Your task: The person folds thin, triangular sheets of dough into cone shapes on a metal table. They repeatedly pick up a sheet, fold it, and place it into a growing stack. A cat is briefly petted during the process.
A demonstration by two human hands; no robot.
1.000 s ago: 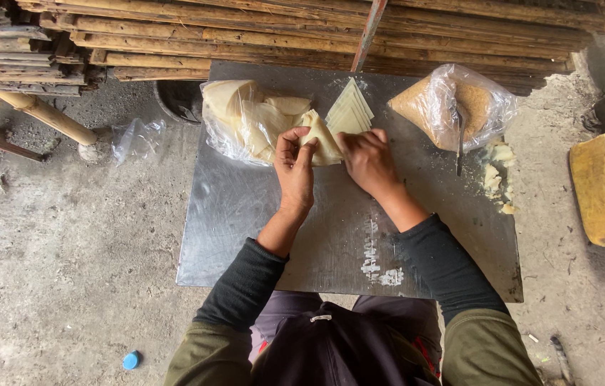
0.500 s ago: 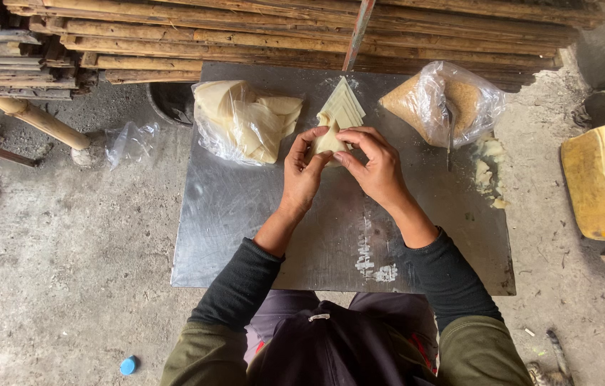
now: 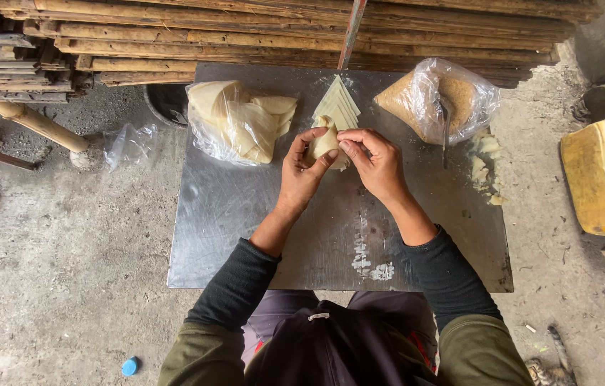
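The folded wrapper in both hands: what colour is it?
Pale cream-yellow folded wrapper, clearest in the head view.

You are holding one folded pastry piece [image 3: 326, 141] between your two hands [image 3: 342, 168]. Just beyond them one fanned stack of pastry triangles [image 3: 338, 106] is lying on the tabletop [image 3: 245, 229]. Two plastic bags are sitting farther out: one bag of pale wrappers [image 3: 242, 118] beyond your left hand, one bag of brown filling [image 3: 440, 106] beyond your right. One blue cap [image 3: 129, 367] is lying on the floor [image 3: 52, 271] near your left elbow.
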